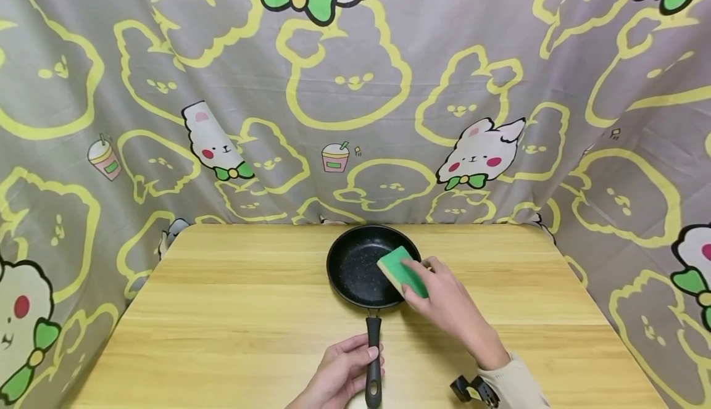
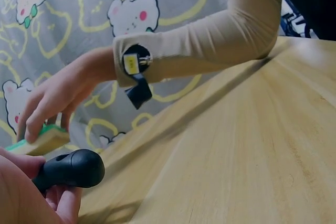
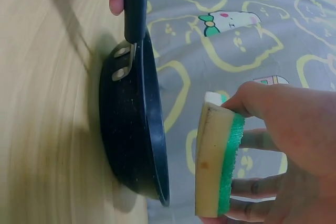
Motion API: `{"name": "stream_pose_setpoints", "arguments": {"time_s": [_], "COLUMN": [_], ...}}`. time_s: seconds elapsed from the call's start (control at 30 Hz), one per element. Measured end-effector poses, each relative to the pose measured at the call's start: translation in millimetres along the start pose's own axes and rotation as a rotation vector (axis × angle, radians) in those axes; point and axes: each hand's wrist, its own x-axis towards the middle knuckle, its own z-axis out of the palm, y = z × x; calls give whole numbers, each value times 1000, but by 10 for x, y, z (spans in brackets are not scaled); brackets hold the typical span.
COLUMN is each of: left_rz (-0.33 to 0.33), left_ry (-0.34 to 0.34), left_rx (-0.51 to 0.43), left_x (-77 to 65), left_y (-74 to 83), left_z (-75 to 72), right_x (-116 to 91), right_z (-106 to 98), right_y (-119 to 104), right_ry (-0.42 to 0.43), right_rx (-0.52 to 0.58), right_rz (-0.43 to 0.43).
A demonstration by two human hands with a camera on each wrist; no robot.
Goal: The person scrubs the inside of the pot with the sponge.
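A black frying pan stands on the wooden table, its handle pointing toward me. My left hand grips the black handle, thumb on top and fingers beneath. In my right hand is a sponge with a green scouring side and a pale yellow side. The green side faces up toward the palm. In the right wrist view the sponge is held by its edges, apart from the pan, with a gap between them. The left wrist view shows the handle's rounded end in my left hand.
The wooden table extends to both sides of the pan. A grey curtain with cartoon animals hangs behind the table and along its sides. A small black device is strapped at my right sleeve's cuff.
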Motion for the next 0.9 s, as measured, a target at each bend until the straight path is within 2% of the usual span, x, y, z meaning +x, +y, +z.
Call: {"name": "stream_pose_setpoints", "arguments": {"time_s": [0.17,0.5,0.7,0.9], "left_rz": [12,28,38,27], "left_ry": [1,-8,-14,-4], "left_rx": [-1,4,6,6], "left_x": [4,5,7,2], "left_y": [0,-17,-26,-20], "left_z": [-10,-9,-4,-2], "right_x": [-54,-138,-174,-209], "right_z": [-54,-165,-196,-209], "right_y": [62,304,412,437], "right_ry": [35,-2,-75,-219], "right_rx": [7,7,14,6], "right_rz": [20,120,187,290]}}
